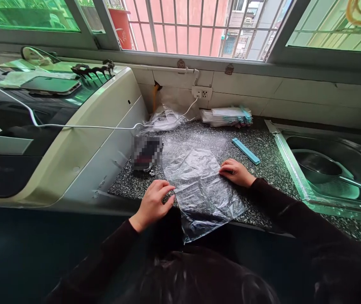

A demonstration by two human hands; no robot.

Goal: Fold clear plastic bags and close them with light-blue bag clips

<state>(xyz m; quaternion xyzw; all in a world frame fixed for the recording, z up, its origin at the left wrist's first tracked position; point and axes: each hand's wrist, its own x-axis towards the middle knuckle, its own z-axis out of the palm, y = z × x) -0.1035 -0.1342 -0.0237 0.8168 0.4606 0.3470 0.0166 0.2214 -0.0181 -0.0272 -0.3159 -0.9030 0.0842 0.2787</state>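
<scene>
- The left hand (pixel 155 202) is resting at the edge of the clear plastic bag (pixel 201 179), thumb and forefinger apart.
- Between both hands' fingers, the bag is lying wrinkled on the table (pixel 271 171), near corner overhanging; thin film is calling for light, even tension.
- The right hand (pixel 236 172) is touching its right edge; whether these fingers are pinching, I cannot tell.
</scene>
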